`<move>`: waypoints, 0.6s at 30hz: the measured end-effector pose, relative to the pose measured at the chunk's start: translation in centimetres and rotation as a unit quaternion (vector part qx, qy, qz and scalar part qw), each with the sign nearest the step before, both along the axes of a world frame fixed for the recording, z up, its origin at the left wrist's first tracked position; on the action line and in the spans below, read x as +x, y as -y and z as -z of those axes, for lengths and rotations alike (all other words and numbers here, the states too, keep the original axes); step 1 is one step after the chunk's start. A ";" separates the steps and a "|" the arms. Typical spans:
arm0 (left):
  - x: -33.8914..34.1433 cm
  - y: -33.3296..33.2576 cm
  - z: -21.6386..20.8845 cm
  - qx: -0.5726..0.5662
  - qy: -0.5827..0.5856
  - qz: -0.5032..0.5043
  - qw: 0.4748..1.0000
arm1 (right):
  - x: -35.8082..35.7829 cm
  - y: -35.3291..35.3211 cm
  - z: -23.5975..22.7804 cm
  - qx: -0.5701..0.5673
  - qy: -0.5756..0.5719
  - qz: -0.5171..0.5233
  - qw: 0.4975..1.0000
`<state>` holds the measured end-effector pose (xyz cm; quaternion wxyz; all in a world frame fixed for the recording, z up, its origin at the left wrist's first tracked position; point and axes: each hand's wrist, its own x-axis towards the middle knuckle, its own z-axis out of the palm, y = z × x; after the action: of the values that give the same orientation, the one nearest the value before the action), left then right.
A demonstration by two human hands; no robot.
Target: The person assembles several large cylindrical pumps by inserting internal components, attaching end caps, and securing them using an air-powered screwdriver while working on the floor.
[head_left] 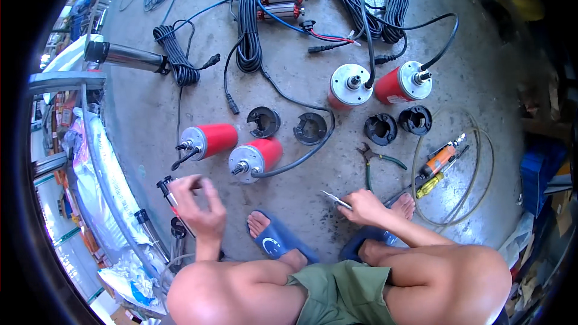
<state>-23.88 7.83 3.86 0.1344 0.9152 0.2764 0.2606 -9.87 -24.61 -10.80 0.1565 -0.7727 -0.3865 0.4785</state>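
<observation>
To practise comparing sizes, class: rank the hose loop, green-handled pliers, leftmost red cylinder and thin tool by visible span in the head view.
1. Hose loop
2. Leftmost red cylinder
3. Green-handled pliers
4. Thin tool, partly hidden by the right hand

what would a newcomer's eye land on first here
Probably the four bright red cylinders, two left of centre and two farther off to the right, standing out against the grey floor. Next come the coiled black cables along the top, then the slim pointed tool in the right hand, below and right of centre.
</observation>
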 end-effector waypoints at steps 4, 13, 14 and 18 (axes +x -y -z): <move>0.0 0.7 1.2 -0.301 -0.117 0.064 0.944 | 0.5 -3.2 -0.2 0.018 0.089 -0.069 0.993; 3.7 0.2 3.9 -0.205 -0.076 0.099 0.971 | 7.8 -9.5 -12.2 0.231 -0.141 0.167 0.948; 3.9 1.9 4.5 -0.198 -0.058 0.031 0.978 | 8.7 -10.2 -13.2 0.265 -0.180 0.175 0.931; 5.4 6.5 6.0 -0.219 0.029 -0.103 0.970 | 10.4 -12.0 -14.8 0.325 0.149 0.138 0.924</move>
<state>-18.48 1.31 -2.13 0.3122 0.8223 0.4151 0.2326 0.53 -12.63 4.00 0.4043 -0.7872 -0.4297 0.1794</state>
